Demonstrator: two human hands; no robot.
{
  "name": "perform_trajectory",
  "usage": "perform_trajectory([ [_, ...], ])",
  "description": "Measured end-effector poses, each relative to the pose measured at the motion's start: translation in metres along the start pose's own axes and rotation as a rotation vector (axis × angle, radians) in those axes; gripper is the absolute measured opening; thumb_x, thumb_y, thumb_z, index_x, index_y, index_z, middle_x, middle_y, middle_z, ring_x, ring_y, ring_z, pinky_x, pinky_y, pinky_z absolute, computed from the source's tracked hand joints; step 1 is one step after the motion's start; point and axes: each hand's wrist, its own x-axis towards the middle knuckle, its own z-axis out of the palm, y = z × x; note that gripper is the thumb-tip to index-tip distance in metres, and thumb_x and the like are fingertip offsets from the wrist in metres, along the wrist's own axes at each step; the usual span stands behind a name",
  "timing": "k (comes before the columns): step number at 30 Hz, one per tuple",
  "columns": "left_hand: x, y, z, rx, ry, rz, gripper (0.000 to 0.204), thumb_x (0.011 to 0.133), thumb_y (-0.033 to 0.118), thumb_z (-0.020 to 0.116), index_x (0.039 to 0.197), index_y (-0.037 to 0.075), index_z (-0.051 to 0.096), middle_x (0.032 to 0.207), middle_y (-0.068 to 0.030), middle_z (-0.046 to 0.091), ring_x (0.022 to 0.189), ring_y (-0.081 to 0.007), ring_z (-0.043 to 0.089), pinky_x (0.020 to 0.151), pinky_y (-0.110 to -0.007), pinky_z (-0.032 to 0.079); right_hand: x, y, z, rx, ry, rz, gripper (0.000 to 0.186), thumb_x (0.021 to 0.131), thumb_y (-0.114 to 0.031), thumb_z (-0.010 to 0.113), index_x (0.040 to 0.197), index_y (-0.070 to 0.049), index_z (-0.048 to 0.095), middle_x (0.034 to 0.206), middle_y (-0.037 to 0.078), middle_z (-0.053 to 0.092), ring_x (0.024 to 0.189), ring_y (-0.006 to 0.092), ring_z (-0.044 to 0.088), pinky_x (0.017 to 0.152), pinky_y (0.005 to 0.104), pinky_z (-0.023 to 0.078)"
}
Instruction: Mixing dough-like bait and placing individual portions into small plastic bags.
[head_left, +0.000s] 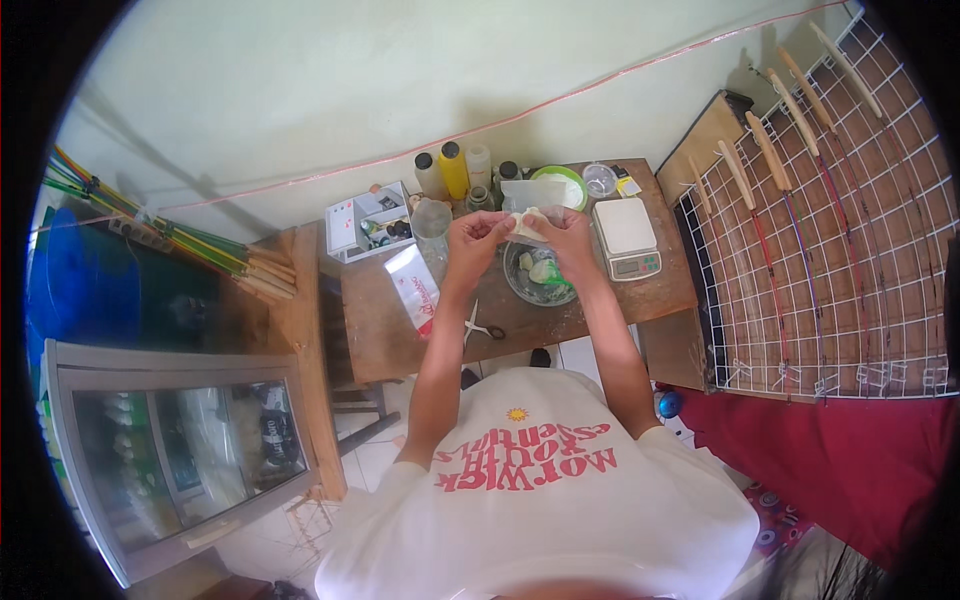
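You pinch a pale, dough-like piece between the fingers of your left hand and right hand, raised near the far rim of the bowl. Pale lumps lie inside that bowl. Right of it on the worktop stands a scale; scissors lie nearer you, to its left.

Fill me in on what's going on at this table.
A person's left hand and right hand pinch a pale doughy piece between the fingers, raised near a round bowl. Pale lumps lie in the bowl. On the wooden table, a kitchen scale stands to the right, and scissors lie left of the bowl.
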Motion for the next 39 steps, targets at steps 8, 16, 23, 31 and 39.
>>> perform_trajectory([
  [8,-0.006,0.007,0.006,-0.082,0.045,-0.083,0.021,0.079,0.008,0.073,0.096,-0.002,0.066,0.086,-0.0061,0.068,0.075,-0.0086,0.063,0.069,-0.021,0.051,0.004,-0.001,0.006,0.025,-0.011,-0.045,0.016,0.081,-0.012,0.070,0.092,0.000,0.068,0.087,0.004,0.068,0.074,0.0066,0.061,0.066,0.0220,0.048],
  [16,-0.002,0.020,-0.002,0.102,-0.085,-0.121,0.027,0.081,0.008,0.071,0.105,-0.002,0.063,0.092,-0.0062,0.068,0.079,-0.0072,0.062,0.069,-0.021,0.048,0.003,-0.006,0.006,-0.123,-0.077,-0.018,0.012,0.081,-0.009,0.070,0.087,0.001,0.068,0.082,0.004,0.068,0.069,0.0066,0.060,0.064,0.0209,0.048],
  [23,-0.003,0.014,-0.003,0.084,0.036,-0.059,0.031,0.081,0.007,0.069,0.109,-0.004,0.062,0.093,-0.0060,0.068,0.080,-0.0069,0.061,0.070,-0.020,0.049,0.005,-0.001,0.016,-0.060,-0.009,-0.043,0.019,0.081,-0.008,0.070,0.096,0.003,0.066,0.086,0.006,0.068,0.075,0.0084,0.063,0.064,0.0221,0.050],
  [31,-0.002,0.020,-0.006,0.023,-0.013,-0.058,0.027,0.084,0.014,0.068,0.106,-0.002,0.063,0.093,-0.0049,0.068,0.081,-0.0081,0.062,0.072,-0.022,0.048,0.005,-0.002,0.016,-0.132,-0.159,-0.017,0.035,0.079,-0.005,0.071,0.108,0.007,0.058,0.090,0.010,0.067,0.078,0.0128,0.065,0.069,0.0239,0.054],
  [39,0.001,0.009,-0.016,0.051,-0.012,-0.006,0.020,0.081,0.010,0.071,0.095,-0.004,0.066,0.084,-0.0058,0.068,0.071,-0.0068,0.061,0.062,-0.020,0.048,0.009,0.001,0.017,-0.212,-0.238,0.024,0.031,0.078,-0.006,0.073,0.103,0.008,0.062,0.086,0.010,0.067,0.073,0.0115,0.064,0.065,0.0228,0.053],
])
